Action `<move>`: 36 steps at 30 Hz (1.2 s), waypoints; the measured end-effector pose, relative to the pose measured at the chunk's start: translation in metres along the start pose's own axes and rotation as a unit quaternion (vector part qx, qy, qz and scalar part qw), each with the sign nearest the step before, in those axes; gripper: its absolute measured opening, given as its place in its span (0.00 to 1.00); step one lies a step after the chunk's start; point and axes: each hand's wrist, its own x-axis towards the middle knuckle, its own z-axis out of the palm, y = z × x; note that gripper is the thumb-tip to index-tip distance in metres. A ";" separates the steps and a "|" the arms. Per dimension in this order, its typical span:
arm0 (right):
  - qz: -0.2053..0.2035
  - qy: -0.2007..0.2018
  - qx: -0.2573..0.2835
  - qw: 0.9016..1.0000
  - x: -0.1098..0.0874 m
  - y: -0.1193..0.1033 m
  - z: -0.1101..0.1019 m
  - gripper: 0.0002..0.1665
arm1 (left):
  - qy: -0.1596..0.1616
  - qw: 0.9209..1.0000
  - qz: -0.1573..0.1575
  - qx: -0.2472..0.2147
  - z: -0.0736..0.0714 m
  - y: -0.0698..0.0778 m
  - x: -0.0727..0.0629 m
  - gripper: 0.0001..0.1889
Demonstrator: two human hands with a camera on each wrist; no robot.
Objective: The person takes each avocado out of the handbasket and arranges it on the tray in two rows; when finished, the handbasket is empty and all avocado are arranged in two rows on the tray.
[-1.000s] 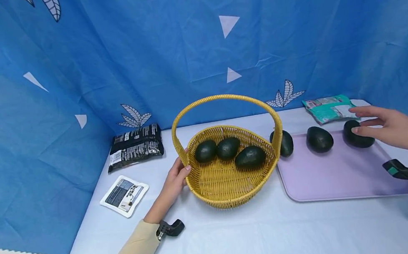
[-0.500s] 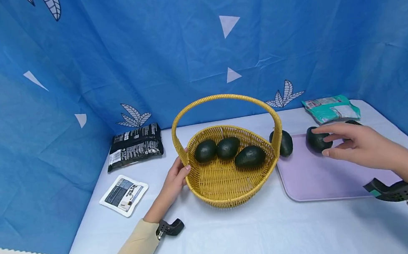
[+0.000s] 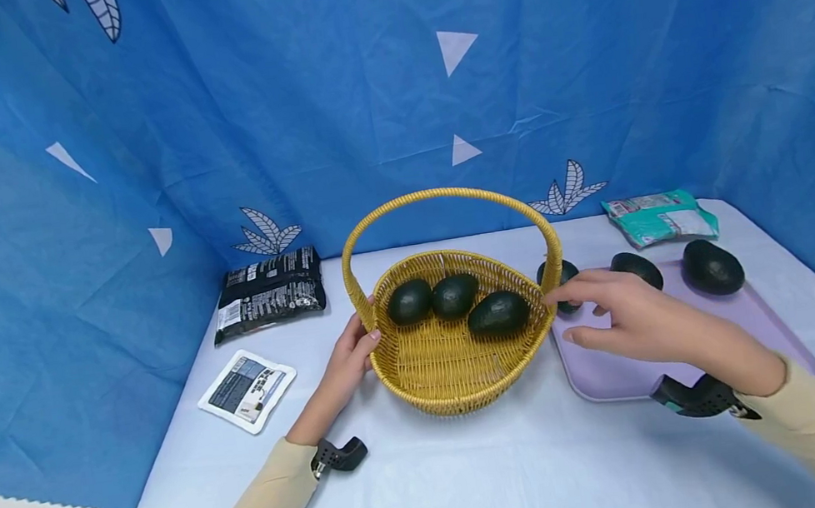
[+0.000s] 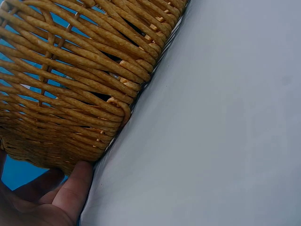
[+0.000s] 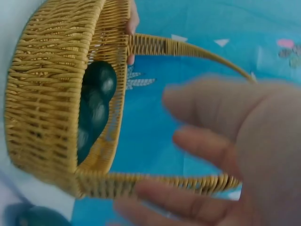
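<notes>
A yellow woven basket [image 3: 443, 371] with a tall arched handle [image 3: 443, 193] stands mid-table, holding three dark green avocados [image 3: 499, 313]. My left hand [image 3: 347, 355] grips its left side near the handle's foot; in the left wrist view the thumb [image 4: 77, 188] lies against the weave. My right hand [image 3: 633, 316] holds nothing. Its fingers are spread and loosely bent, with the fingertips right by the handle's right foot. Behind and beside that hand, three more avocados [image 3: 713, 267] lie along the back of a lilac tray [image 3: 595, 379], the left one partly hidden.
A black packet [image 3: 269, 295] lies at the back left, with a white flat packet [image 3: 248, 391] in front of it. Behind the tray is a teal packet [image 3: 663, 218]. A blue patterned cloth [image 3: 361, 108] hangs behind the table.
My right hand has moved left from over the rightmost avocado, across the tray, to the basket's right side. The left hand and the basket have stayed put.
</notes>
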 end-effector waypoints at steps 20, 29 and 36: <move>-0.061 -0.080 0.004 0.995 0.068 -0.011 0.058 0.19 | 0.002 1.000 0.005 -0.005 0.001 0.000 0.000 0.33; -0.060 -0.095 -0.058 0.992 0.081 -0.007 0.073 0.21 | 0.005 1.000 0.014 -0.005 0.002 0.001 0.001 0.33; -0.019 -0.140 -0.068 0.988 0.088 -0.005 0.075 0.22 | 0.009 1.000 0.014 -0.004 0.002 0.000 0.001 0.34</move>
